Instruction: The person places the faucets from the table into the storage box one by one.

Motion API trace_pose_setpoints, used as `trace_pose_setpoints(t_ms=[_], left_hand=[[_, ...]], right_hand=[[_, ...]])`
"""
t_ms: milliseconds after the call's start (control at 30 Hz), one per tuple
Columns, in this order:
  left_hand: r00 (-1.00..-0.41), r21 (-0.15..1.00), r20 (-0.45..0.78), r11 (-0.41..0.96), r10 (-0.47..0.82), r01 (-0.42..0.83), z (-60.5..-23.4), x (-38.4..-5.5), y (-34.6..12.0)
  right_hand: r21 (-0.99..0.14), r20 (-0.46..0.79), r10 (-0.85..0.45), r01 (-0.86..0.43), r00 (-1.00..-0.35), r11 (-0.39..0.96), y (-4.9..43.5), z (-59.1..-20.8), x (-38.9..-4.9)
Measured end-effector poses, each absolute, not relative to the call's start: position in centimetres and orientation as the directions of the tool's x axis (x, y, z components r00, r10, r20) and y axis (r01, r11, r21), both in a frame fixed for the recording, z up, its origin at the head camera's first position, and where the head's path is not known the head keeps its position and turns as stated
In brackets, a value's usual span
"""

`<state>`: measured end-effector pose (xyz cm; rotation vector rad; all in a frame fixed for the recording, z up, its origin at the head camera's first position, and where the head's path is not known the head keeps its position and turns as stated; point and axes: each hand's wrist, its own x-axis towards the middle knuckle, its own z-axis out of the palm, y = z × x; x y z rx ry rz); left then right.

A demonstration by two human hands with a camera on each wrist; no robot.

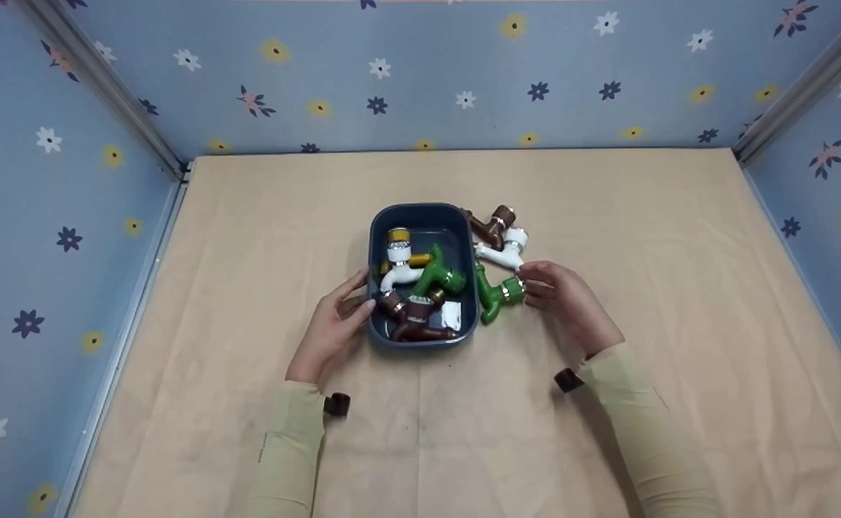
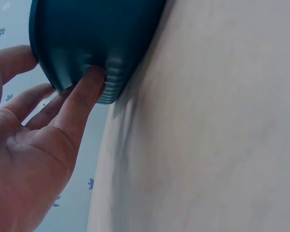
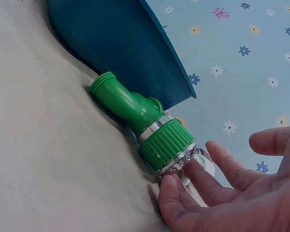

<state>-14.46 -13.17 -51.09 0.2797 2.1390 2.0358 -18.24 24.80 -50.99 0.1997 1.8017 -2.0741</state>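
Note:
A dark blue plastic bin (image 1: 424,345) holds several taps, among them a white tap with a yellow handle (image 1: 400,255), a green tap (image 1: 438,277) and brown taps (image 1: 420,327). My left hand (image 1: 330,324) is at the bin's left side, its extended fingers (image 2: 82,104) against the outer wall. Close along the right wall lie a brown tap (image 1: 493,229), a white tap (image 1: 505,248) and another green tap (image 3: 135,113). My right hand (image 1: 560,298) is beside these, palm inward and fingers loosely bent. Its fingertips are right at the green tap's ribbed handle, thumb apart from it.
A beige cloth (image 1: 643,237) covers the table. Blue floral panels (image 1: 427,79) stand at the back and both sides. Inside the bin, a small white piece (image 1: 452,315) and a yellow part (image 1: 420,259) show among the taps.

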Motion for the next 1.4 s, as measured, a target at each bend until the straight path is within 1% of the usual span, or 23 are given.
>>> trace_pose_setpoints(t_ms=[267,467,633,1067,1400], left_hand=[[-0.965,0.999,0.013,0.026,0.26,0.021,-51.1,-14.5,-13.2],[-0.968,0.999,0.014,0.037,0.251,0.024,-51.2,-14.5,-13.2],[-0.968,0.999,0.026,0.039,0.249,0.037,-51.2,-14.6,-13.2],[-0.969,0.998,0.0,0.055,0.245,0.014,-51.1,-14.4,-13.1],[-0.966,0.999,0.022,0.032,0.257,0.031,-51.1,-14.6,-13.2]], right_hand=[[-0.886,-0.401,-0.195,0.433,-0.895,-0.165,24.4,-50.8,-17.8],[-0.877,-0.42,-0.21,0.454,-0.883,-0.155,24.0,-50.7,-17.6],[-0.878,-0.414,-0.213,0.45,-0.885,-0.162,23.8,-50.7,-17.6],[-0.869,-0.413,-0.223,0.455,-0.883,-0.195,23.6,-51.0,-17.5],[-0.853,-0.396,-0.277,0.462,-0.876,-0.243,23.4,-51.3,-17.6]])
